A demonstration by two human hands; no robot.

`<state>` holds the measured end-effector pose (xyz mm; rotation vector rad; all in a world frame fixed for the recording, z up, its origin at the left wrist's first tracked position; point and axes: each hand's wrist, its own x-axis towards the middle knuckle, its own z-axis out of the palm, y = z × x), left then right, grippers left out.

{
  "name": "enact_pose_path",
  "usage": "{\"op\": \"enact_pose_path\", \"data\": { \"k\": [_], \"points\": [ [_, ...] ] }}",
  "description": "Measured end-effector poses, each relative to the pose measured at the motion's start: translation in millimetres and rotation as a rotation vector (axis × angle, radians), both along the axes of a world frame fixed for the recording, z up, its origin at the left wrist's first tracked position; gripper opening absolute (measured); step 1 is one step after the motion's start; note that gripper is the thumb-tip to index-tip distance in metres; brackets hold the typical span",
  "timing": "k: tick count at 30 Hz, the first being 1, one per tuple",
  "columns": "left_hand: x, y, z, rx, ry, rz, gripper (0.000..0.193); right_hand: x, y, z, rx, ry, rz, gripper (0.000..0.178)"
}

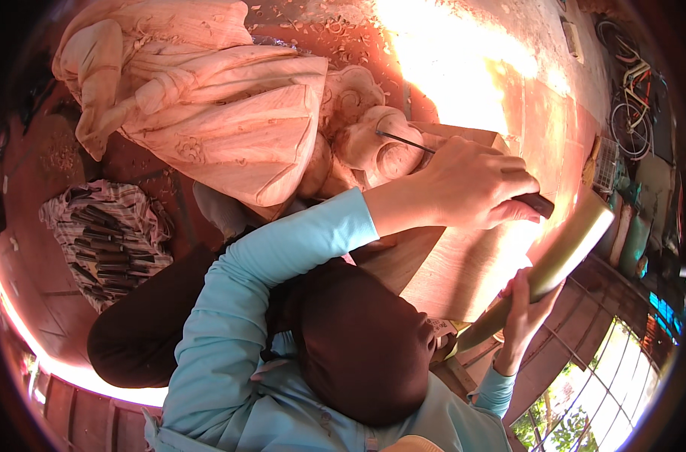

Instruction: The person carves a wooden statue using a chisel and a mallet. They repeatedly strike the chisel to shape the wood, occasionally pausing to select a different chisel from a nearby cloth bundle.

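Note:
A large pale wooden carving (230, 113) with draped folds lies across the upper left. At its right end are rounded, swirling lumps (381, 143). My left hand (471, 184) is closed around a chisel (537, 204); its dark handle end sticks out beyond my fingers. The thin metal blade reaches left, and its tip lies against one rounded lump, though contact is hard to confirm. To the lower right, my right hand (527, 309) grips a long, rounded, club-like mallet (573, 245). Its thick end is up near the chisel handle, apart from it.
Several carving tools (106, 248) lie side by side on a striped cloth (151, 215) at left. Wood shavings (343, 26) litter the tiled floor behind the carving. A flat-sided wooden block (463, 279) sits below my left hand. A bicycle (631, 113) stands far right.

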<state>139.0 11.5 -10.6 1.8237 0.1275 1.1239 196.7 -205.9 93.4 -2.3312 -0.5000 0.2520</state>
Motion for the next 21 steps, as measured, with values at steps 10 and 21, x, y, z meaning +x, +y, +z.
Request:
{"op": "enact_pose_path", "data": {
  "k": [10, 21],
  "points": [
    [16.7, 5.1, -2.1, -0.082, -0.084, 0.196, 0.028, 8.8, 24.6, 9.7, -0.386, -0.147, 0.124, 0.06],
    [33.9, 9.7, -9.0, -0.101, 0.006, 0.383, 0.02, 57.5, 34.5, 13.6, -0.363, -0.181, 0.237, 0.072]
  ]
}}
